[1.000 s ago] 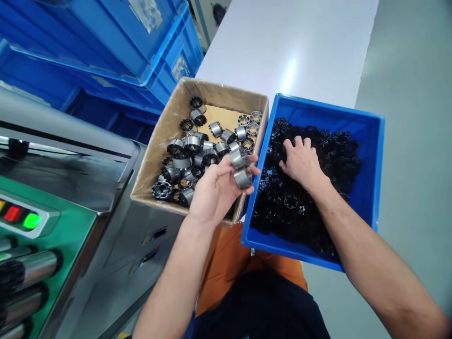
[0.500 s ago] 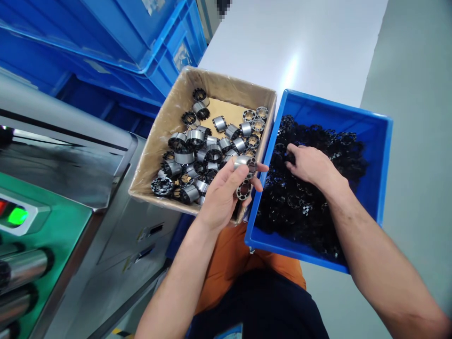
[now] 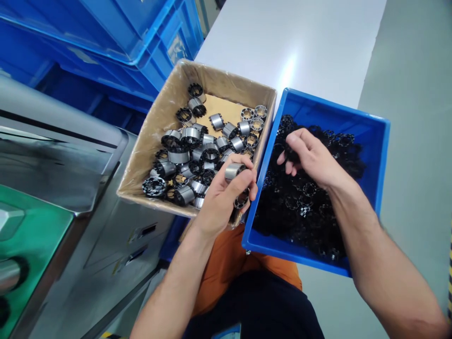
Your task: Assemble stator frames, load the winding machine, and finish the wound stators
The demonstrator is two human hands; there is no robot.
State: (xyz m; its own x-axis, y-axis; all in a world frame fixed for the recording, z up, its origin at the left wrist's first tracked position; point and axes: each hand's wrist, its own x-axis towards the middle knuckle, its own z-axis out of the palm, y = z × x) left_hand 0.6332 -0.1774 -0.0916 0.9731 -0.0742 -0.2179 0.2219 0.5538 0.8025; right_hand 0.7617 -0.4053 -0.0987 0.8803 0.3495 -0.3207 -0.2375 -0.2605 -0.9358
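Left hand [image 3: 224,195] closed, thumb and fingers around a metal-sleeved ring [image 3: 233,172]; a 2nd ring [image 3: 241,201] sits lower, against the fingers. Right hand [image 3: 310,155], well apart from the left, is pinched on a black piece [image 3: 290,153] above the blue bin; its outline merges with the dark parts below, so detail is not legible to me. Handling estimate for the sleeved ring: stiff, compact, probably light enough for 1 hand to carry 2; the bright band looks smooth and may slip if dry fingers press unevenly. Best hold, I judge: thumb and fingertips opposed across the band, clear of the toothed black ends, which look the likelier part to chip or snag. The black piece is presumably lighter, perhaps plastic; a light rim pinch should do. Just under the left hand, more sleeved rings [image 3: 190,136] lie jumbled at mixed tilts in the plastic-lined carton [image 3: 139,165]. Beside it, the blue bin [image 3: 380,160] holds heaped black parts [image 3: 282,221]. Beyond both stretches the white counter [image 3: 310,37]; stacked blue crates [image 3: 106,28] stand to the left.
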